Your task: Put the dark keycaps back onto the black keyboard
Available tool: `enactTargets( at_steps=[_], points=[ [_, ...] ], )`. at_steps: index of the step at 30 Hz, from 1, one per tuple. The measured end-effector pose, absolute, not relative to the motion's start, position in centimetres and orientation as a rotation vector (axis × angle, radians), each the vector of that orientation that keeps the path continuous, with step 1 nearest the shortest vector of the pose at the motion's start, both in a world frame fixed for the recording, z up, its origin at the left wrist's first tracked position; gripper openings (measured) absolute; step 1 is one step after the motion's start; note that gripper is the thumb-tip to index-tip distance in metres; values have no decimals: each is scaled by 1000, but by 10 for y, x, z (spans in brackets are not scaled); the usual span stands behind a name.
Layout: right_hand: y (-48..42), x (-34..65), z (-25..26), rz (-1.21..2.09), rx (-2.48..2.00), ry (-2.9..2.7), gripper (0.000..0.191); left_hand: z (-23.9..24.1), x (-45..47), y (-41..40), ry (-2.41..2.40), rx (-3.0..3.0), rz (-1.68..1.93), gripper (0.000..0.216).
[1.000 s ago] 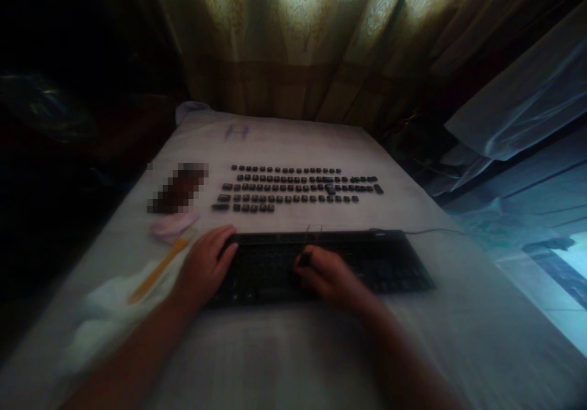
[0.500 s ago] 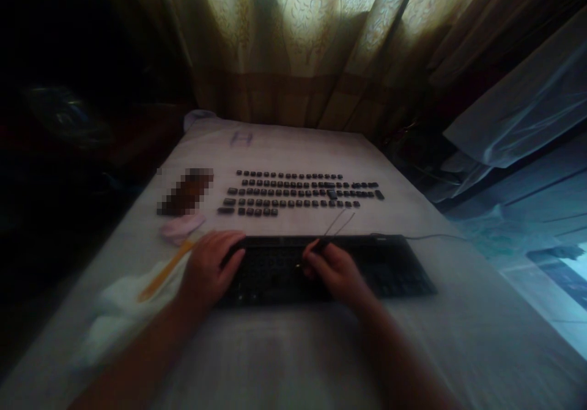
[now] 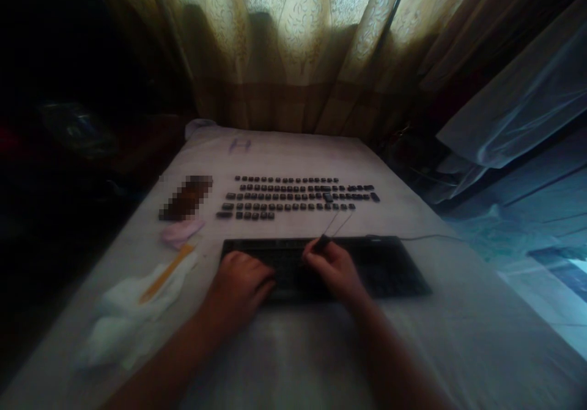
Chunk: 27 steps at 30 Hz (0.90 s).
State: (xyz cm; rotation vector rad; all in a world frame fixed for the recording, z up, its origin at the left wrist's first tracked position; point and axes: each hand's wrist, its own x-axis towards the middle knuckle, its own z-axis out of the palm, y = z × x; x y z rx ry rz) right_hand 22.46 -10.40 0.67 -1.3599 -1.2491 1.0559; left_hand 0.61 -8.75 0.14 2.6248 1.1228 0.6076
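Note:
A black keyboard (image 3: 389, 269) lies crosswise in front of me, many of its keycaps off. My right hand (image 3: 334, 269) is closed over its middle, gripping a wire keycap puller (image 3: 324, 242) by the dark handle. The puller's two thin prongs point away from me, towards the loose keycaps. Over the keyboard's left part is my left hand (image 3: 243, 281), fingers curled and thumb near the index finger; what lies at the fingertips is too dark to make out. Beyond the keyboard, black keycaps (image 3: 288, 206) are laid out in several rows.
On the left are a blurred-out brown object (image 3: 187, 199), a pink cloth (image 3: 180, 232), and a yellow-orange stick (image 3: 166, 274) on crumpled white cloth (image 3: 123, 303). The keyboard's cable (image 3: 431, 237) runs off right across the pale table cover (image 3: 293, 153). A curtain (image 3: 302, 49) hangs behind.
My left hand has moved right, from the keyboard's left end further over its keys, and its fingers have curled in. My right hand stays near the middle with the keycap puller.

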Motion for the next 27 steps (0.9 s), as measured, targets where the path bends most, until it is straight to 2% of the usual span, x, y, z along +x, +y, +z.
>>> enactTargets(
  at_steps=[6, 12, 17, 27],
  points=[
    [-104, 218, 9, 1155, -1302, -1197, 8, 6, 6, -89, 1270, 2133, 770, 16],
    [-111, 198, 6, 1188, -1298, -1133, 15, 10, 8, -90, 1237, 1454, 762, 28],
    [-115, 182, 2, 1282, -1331, -1198, 25, 11, 8, -91, 1219, 1443, 745, 31],
    [-117, 177, -7, 1073, -1270, -1366, 16, -2, 8, -95, 1120, 1470, 858, 31]
  ],
)
